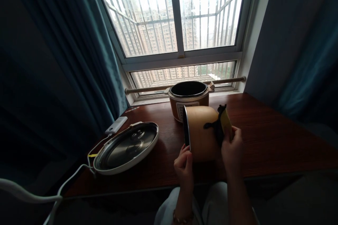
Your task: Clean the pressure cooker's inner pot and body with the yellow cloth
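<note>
A gold-coloured inner pot [200,133] is tilted on its side over the table, its dark mouth facing left. My left hand [184,163] grips the pot's rim with thumb and fingers. In my right hand [232,147] is a yellow and black cloth [224,124], pinched against the pot's base side; a black flap of it lies on the pot wall. Behind the pot stands the pressure cooker body [175,105], its top open, partly hidden by the pot.
Left on the dark red table [269,133] lies the cooker lid [136,161], its inner side up. A white power strip [116,125] and white cable [71,173] are at the left edge. A window [181,14] and rail [151,89] are behind.
</note>
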Demonstrator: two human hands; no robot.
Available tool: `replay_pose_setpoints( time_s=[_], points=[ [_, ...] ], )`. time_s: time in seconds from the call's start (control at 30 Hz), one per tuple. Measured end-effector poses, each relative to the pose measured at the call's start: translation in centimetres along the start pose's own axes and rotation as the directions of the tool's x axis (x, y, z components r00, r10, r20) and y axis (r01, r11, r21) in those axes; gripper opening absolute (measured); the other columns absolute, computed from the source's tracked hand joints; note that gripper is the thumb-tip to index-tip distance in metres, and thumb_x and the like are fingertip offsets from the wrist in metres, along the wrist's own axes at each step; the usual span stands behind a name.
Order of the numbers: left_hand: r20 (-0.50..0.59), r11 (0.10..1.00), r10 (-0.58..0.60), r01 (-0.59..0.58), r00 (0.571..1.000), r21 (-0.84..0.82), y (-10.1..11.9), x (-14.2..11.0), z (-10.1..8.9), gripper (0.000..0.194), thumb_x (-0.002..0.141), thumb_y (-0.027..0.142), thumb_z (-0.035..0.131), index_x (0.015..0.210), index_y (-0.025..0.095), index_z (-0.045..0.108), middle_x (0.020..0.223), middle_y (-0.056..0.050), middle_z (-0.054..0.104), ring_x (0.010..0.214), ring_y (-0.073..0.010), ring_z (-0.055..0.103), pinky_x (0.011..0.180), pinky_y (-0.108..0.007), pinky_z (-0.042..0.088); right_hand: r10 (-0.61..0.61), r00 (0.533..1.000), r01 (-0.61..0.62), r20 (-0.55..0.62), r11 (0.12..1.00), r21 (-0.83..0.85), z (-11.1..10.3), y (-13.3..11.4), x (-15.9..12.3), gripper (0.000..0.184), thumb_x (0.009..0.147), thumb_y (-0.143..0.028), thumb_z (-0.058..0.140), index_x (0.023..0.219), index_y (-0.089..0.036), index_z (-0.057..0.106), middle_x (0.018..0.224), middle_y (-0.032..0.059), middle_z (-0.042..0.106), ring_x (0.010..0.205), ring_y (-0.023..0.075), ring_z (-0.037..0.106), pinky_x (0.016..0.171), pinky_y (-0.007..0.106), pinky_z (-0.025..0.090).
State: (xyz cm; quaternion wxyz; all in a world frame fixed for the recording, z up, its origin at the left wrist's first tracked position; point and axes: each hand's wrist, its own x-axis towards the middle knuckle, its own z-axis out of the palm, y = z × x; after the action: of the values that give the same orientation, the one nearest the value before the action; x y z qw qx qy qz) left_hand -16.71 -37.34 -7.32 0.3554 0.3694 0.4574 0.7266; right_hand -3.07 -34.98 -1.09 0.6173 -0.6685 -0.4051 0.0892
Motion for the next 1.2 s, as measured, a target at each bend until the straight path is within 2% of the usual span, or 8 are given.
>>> replay_pose_setpoints(
  time_s=[0.1, 0.23, 0.3, 0.5, 0.7, 0.9, 1.03, 1.2],
  points=[
    [0.217, 0.984, 0.11, -0.138, 0.97, 0.117, 0.3, 0.0, -1.3, 0.016, 0.068, 0.033, 0.067, 0.06, 0.02, 0.07, 0.072, -0.005, 0.069, 0.093, -0.0273, 0.062, 0.103, -0.045, 0.031, -0.236, 0.972, 0.236, 0.015, 0.972, -0.004, 0.5, -1.4, -1.4, 0.039, 0.087, -0.034, 0.039, 0.121, -0.02, 0.049, 0.121, 0.0106, 0.055, 0.11, 0.0262, 0.05, 0.088, 0.041, 0.039],
    [0.41, 0.942, 0.14, -0.249, 0.901, 0.225, 0.3, 0.0, -3.5, 0.016, 0.073, 0.028, 0.063, 0.06, 0.021, 0.07, 0.063, -0.004, 0.067, 0.087, -0.0265, 0.064, 0.104, -0.046, 0.029, -0.543, 0.822, 0.558, 0.172, 0.828, -0.05, 1.2, -3.3, -3.2, 0.032, 0.086, -0.03, 0.045, 0.115, -0.029, 0.059, 0.131, -0.0011, 0.049, 0.132, 0.0281, 0.022, 0.105, 0.05, 0.023],
    [0.472, 0.917, 0.117, -0.277, 0.874, 0.286, 0.4, -0.1, -4.4, 0.015, 0.075, 0.027, 0.061, 0.066, 0.022, 0.071, 0.067, -0.005, 0.068, 0.091, -0.0273, 0.064, 0.104, -0.048, 0.028, -0.563, 0.798, 0.584, 0.217, 0.811, -0.042, 1.2, -3.4, -3.0, 0.029, 0.086, -0.03, 0.047, 0.11, -0.03, 0.063, 0.128, -0.0028, 0.052, 0.132, 0.0277, 0.021, 0.105, 0.05, 0.024],
    [0.665, 0.802, 0.072, -0.439, 0.743, 0.404, 0.2, -0.6, -5.5, 0.023, 0.079, 0.022, 0.054, 0.095, 0.028, 0.07, 0.092, -0.007, 0.07, 0.109, -0.0276, 0.056, 0.104, -0.052, 0.026, -0.39, 0.921, 0.39, 0.029, 0.913, -0.116, 0.5, -1.7, -1.2, 0.034, 0.089, -0.032, 0.042, 0.115, -0.019, 0.06, 0.129, 0.0069, 0.051, 0.124, 0.0275, 0.036, 0.103, 0.052, 0.028],
    [0.799, 0.488, 0.044, -0.711, 0.599, 0.506, -1.0, -0.9, -6.3, 0.038, 0.085, 0.022, 0.046, 0.121, 0.028, 0.055, 0.111, -0.008, 0.065, 0.121, -0.026, 0.046, 0.102, -0.055, 0.028, -0.578, 0.788, 0.601, 0.212, 0.797, -0.06, -0.3, -1.9, -4.2, 0.032, 0.088, -0.027, 0.044, 0.115, -0.025, 0.06, 0.131, 0.0002, 0.049, 0.133, 0.0275, 0.021, 0.104, 0.051, 0.027],
    [0.787, 0.394, -0.079, -0.706, 0.611, 0.588, -0.3, -0.3, -7.6, 0.041, 0.087, 0.019, 0.039, 0.126, 0.028, 0.049, 0.126, -0.006, 0.055, 0.127, -0.0272, 0.037, 0.1, -0.064, 0.024, -0.44, 0.898, 0.44, 0.021, 0.894, -0.084, -1.5, 0.6, -2.3, 0.032, 0.089, -0.03, 0.044, 0.116, -0.02, 0.057, 0.128, 0.0073, 0.051, 0.12, 0.0239, 0.042, 0.098, 0.045, 0.036],
    [0.8, 0.554, -0.079, -0.641, 0.595, 0.531, 1.8, -0.8, -7.2, 0.061, 0.08, 0.022, 0.055, 0.137, 0.024, 0.033, 0.138, -0.009, 0.041, 0.129, -0.0269, 0.033, 0.105, -0.053, 0.025, -0.432, 0.902, 0.431, 0.007, 0.901, -0.05, -2.1, 1.6, -2.7, 0.031, 0.088, -0.03, 0.046, 0.115, -0.019, 0.055, 0.127, 0.0088, 0.051, 0.114, 0.0218, 0.048, 0.094, 0.04, 0.041],
    [0.709, 0.752, 0.049, -0.493, 0.703, 0.437, 3.5, -1.9, -5.5, 0.042, 0.087, 0.022, 0.045, 0.128, 0.017, 0.047, 0.127, -0.011, 0.054, 0.119, -0.0235, 0.048, 0.097, -0.036, 0.043, -0.465, 0.885, 0.463, -0.029, 0.884, -0.063, -2.8, 1.3, -4.6, 0.025, 0.087, -0.027, 0.048, 0.109, -0.019, 0.057, 0.126, 0.0085, 0.053, 0.118, 0.0243, 0.046, 0.096, 0.044, 0.039]
  ],
)
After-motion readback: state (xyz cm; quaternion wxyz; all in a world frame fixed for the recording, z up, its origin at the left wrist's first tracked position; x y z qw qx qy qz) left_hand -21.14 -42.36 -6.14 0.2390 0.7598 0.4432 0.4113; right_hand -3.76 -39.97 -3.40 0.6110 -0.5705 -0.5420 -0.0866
